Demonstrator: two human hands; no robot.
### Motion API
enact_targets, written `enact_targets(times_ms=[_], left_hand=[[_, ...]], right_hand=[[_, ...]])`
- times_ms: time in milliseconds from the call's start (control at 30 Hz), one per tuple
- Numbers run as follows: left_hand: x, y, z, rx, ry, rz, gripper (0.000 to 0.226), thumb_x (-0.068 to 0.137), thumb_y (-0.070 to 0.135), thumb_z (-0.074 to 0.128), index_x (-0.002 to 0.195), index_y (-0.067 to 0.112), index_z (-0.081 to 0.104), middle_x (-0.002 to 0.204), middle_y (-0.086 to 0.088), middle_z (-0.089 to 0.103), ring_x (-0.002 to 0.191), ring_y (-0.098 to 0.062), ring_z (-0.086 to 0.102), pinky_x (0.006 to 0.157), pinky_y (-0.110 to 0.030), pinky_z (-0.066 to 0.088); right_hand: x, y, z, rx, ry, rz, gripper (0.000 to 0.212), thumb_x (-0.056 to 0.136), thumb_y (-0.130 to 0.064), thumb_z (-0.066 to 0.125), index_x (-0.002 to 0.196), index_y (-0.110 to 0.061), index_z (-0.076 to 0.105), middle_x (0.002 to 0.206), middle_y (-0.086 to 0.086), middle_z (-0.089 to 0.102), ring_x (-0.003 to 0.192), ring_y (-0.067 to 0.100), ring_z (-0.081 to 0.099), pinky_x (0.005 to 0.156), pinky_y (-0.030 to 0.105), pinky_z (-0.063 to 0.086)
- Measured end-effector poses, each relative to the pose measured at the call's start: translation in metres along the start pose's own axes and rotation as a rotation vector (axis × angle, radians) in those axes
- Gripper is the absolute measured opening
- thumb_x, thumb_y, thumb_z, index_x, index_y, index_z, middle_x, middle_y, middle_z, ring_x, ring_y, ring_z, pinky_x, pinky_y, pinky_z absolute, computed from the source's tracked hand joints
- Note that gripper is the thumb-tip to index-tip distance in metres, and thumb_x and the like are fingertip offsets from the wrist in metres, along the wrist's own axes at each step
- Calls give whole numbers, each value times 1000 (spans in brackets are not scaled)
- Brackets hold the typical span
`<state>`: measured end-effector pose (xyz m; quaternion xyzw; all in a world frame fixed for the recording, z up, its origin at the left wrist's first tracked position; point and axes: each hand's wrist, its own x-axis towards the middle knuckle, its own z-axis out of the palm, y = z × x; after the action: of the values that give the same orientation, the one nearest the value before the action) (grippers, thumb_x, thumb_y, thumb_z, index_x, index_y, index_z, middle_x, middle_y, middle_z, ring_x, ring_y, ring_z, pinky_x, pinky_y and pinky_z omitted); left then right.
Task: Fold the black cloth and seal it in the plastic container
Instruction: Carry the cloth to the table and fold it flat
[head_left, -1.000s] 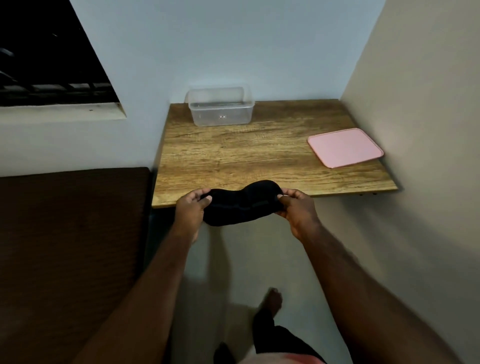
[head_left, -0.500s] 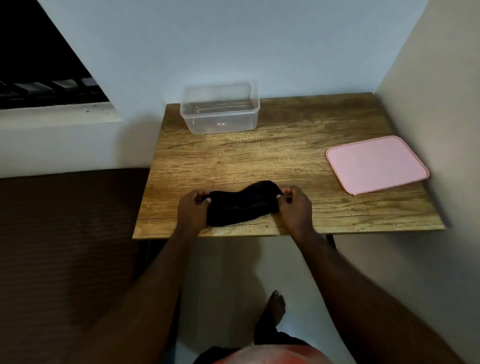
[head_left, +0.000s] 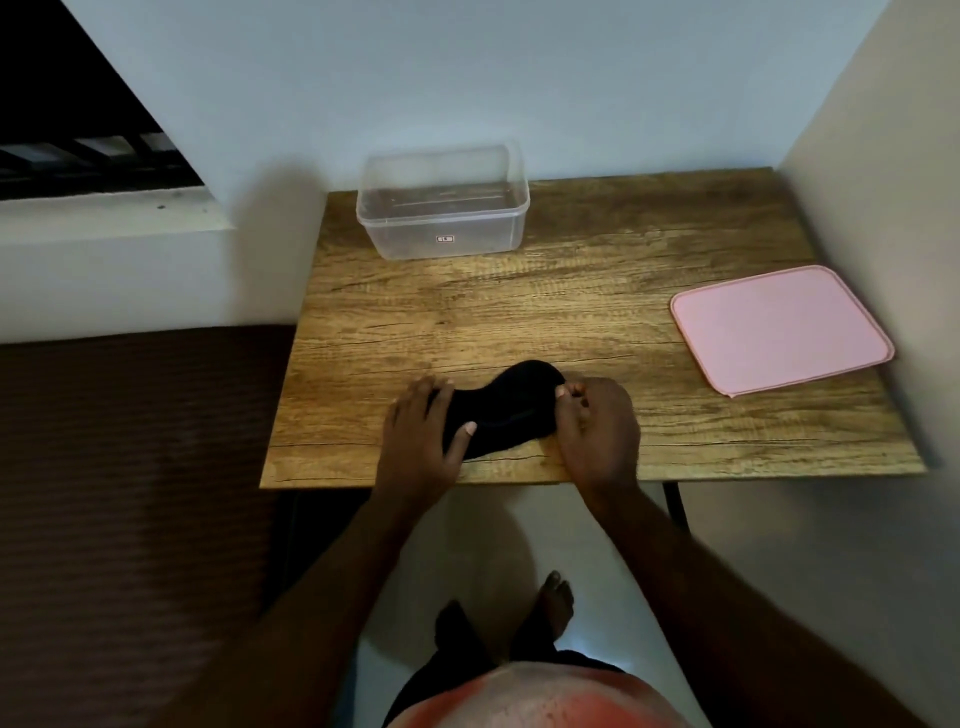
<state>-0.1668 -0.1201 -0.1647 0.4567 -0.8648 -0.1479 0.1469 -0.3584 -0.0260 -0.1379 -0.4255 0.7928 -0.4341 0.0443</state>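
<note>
The black cloth (head_left: 506, 410) lies bunched on the wooden table (head_left: 571, 312) near its front edge. My left hand (head_left: 421, 431) rests flat on the cloth's left end, fingers spread and thumb laid across it. My right hand (head_left: 592, 426) pinches the cloth's right end with curled fingers. The clear plastic container (head_left: 441, 208) stands open and empty at the back of the table, against the wall. Its pink lid (head_left: 779, 327) lies flat at the table's right side.
Walls close the table in at the back and the right. A dark brown surface (head_left: 130, 493) lies to the left, below a window ledge (head_left: 104, 208). My bare feet (head_left: 556, 603) stand on the pale floor under the table's front edge.
The cloth came from the air in front of the table onto the tabletop. My left hand went from pinching its end to lying flat on it. The camera moved closer.
</note>
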Motion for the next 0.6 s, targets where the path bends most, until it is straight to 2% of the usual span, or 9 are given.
enact_targets(times_ms=[67, 133, 200, 267, 333, 467, 600], left_hand=[[-2, -3, 6, 70, -76, 6, 62, 95, 51, 34, 145, 14, 38, 153, -15, 34, 144, -31, 25, 115, -48, 18], [-3, -6, 9, 108, -108, 0, 64, 96, 53, 26, 148, 16, 33, 158, -14, 26, 147, -28, 17, 118, -48, 12], [-4, -7, 9, 125, -130, 9, 65, 96, 53, 22, 150, 18, 28, 160, -11, 18, 149, -25, 11, 118, -46, 7], [-4, -8, 7, 138, -134, 25, 67, 95, 55, 19, 151, 19, 24, 161, -9, 15, 149, -23, 7, 118, -45, 4], [-4, -11, 5, 158, -150, 27, 69, 94, 57, 15, 153, 21, 20, 162, -7, 12, 150, -22, 4, 118, -44, 2], [-6, -15, 5, 186, -135, 56, 67, 96, 57, 17, 152, 21, 21, 162, -8, 11, 150, -23, 5, 119, -44, 3], [-10, -19, 4, 195, -130, 94, 66, 96, 57, 17, 151, 20, 24, 161, -9, 16, 149, -24, 8, 120, -46, 7]], right_hand=[[-4, -11, 12, -55, -180, -178, 30, 96, -26, 54, 117, -7, 65, 116, 11, 66, 112, 25, 57, 98, 41, 45], [-8, -20, 27, -173, -399, -255, 52, 99, -40, 41, 139, -8, 50, 145, 12, 50, 139, 27, 37, 119, 41, 22], [-12, -23, 40, -299, -538, -295, 67, 99, -52, 25, 152, -11, 30, 160, 10, 27, 151, 23, 13, 121, 36, 0], [-17, -20, 47, -423, -613, -290, 76, 97, -61, 15, 156, -13, 16, 165, 8, 10, 152, 20, -1, 120, 35, -10], [-19, -13, 49, -517, -629, -285, 80, 95, -65, 8, 157, -14, 9, 165, 7, 4, 152, 19, -6, 120, 36, -12], [-8, 4, 42, -586, -541, -182, 86, 91, -70, 0, 157, -14, 6, 165, 8, 4, 152, 21, -6, 122, 44, -6], [0, 12, 35, -553, -469, -51, 80, 95, -65, 8, 157, -15, 8, 165, 8, 7, 152, 22, -3, 122, 42, -4]])
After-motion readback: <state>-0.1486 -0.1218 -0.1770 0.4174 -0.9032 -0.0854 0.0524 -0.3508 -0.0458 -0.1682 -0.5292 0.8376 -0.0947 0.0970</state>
